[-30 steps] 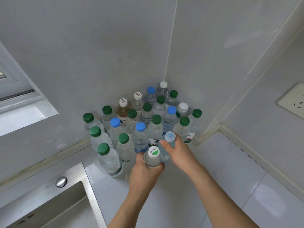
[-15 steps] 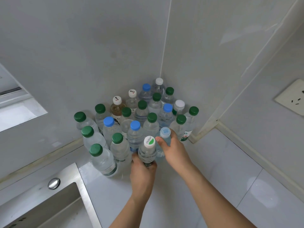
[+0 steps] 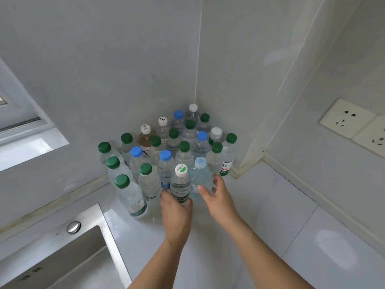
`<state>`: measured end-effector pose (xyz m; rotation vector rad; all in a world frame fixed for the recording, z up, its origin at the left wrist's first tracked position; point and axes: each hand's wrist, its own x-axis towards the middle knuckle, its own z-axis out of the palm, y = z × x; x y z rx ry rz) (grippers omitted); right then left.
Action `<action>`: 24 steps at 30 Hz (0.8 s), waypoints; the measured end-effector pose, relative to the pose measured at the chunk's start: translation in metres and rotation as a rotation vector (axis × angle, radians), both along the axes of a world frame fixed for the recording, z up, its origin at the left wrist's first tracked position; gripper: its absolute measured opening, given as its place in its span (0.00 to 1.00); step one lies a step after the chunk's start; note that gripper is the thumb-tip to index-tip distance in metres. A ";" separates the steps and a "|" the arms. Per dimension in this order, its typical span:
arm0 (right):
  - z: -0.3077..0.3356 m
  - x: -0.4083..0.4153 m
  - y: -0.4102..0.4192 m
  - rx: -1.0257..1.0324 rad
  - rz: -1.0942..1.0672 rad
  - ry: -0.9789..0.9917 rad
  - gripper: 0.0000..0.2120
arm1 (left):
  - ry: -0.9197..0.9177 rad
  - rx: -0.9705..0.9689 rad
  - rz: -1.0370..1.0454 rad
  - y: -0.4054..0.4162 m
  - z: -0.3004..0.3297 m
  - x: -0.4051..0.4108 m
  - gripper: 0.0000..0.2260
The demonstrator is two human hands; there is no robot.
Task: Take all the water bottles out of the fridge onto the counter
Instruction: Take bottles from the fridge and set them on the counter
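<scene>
The left hand (image 3: 176,207) is curled round the lower body of a clear plastic water bottle with a white cap bearing a green leaf mark (image 3: 180,184); the bottle's base is hidden behind the fingers, so whether it rests on the counter cannot be told. The right hand (image 3: 216,197) is spread, fingers relaxed and apart, holding nothing, just beside a pale blue-tinted bottle with a translucent light-blue cap (image 3: 200,174); whether the fingertips touch it is hard to make out. Both forearms run off the bottom edge.

Behind these two stands a packed cluster of upright clear plastic bottles (image 3: 173,142), filling the corner of the white counter (image 3: 270,215) up to the two wall panels. Most have green caps, several blue, a few white. All seem filled with clear liquid except one at the back holding something yellowish (image 3: 145,138). Labels are mostly too small to read.

At lower left a stainless steel sink (image 3: 79,253) is cut off by the frame, and its basin contents are not visible. White wall sockets (image 3: 348,117) sit on the right wall.
</scene>
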<state>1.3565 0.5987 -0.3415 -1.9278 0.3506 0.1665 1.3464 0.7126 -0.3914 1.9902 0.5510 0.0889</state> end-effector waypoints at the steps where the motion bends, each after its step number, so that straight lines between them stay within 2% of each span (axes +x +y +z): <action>1: 0.004 -0.008 -0.006 -0.029 -0.002 0.012 0.33 | -0.037 0.017 0.010 -0.002 0.004 -0.007 0.30; 4: 0.017 -0.036 -0.027 -0.107 -0.024 -0.022 0.30 | -0.136 0.065 0.031 -0.010 0.020 -0.031 0.32; 7: 0.033 -0.070 -0.052 -0.156 -0.067 -0.069 0.29 | -0.217 0.122 -0.058 -0.026 0.035 -0.058 0.30; 13: 0.052 -0.147 -0.107 -0.264 -0.143 -0.094 0.27 | -0.280 0.291 -0.351 -0.069 0.059 -0.104 0.27; 24: 0.074 -0.278 -0.208 -0.474 -0.262 -0.066 0.27 | -0.479 0.441 -0.882 -0.164 0.086 -0.169 0.24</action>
